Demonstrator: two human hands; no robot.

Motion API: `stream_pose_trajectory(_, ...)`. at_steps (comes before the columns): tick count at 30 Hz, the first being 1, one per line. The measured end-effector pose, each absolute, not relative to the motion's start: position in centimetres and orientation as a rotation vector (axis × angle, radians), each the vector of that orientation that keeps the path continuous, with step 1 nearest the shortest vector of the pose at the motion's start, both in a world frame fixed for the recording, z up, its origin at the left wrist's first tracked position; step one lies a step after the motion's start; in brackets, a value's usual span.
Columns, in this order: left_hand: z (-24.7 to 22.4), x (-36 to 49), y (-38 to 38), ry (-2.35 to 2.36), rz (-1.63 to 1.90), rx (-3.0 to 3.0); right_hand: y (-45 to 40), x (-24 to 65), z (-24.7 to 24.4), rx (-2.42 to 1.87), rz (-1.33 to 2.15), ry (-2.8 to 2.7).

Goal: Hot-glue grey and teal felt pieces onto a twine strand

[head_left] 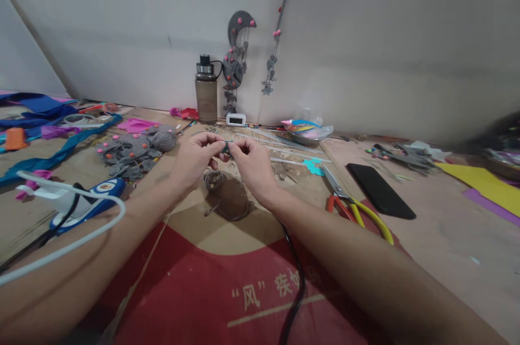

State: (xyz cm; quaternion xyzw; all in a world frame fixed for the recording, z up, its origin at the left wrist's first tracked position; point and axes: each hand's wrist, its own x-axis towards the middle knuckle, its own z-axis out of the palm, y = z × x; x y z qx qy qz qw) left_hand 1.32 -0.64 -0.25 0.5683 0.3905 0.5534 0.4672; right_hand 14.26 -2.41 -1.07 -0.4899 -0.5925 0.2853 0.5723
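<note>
Above the middle of the board, both hands meet at the fingertips, with a small dark green piece between them. My left hand pinches it from the left, its other fingers curled. From the right, the thumb and index finger of my right hand close on the same piece. Its exact kind is too small to make out. Under the hands lies a small coil of grey-brown cord. Bright teal flower-shaped cutouts rest to the right, by the tip of yellow-handled scissors.
A black phone lies at right. Grey felt pieces with pink balls and a blue-and-white glue gun with a white cable are at left. A bottle and small clock stand at the back. A black cable crosses the front.
</note>
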Motion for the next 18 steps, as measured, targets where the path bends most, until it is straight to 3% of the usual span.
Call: stream_pose_trajectory(18, 0.55, 1.62, -1.45, 0.902, 1.275, 1.209, -2.26, 14.35, -1.42, -1.071, 0.712, -1.31)
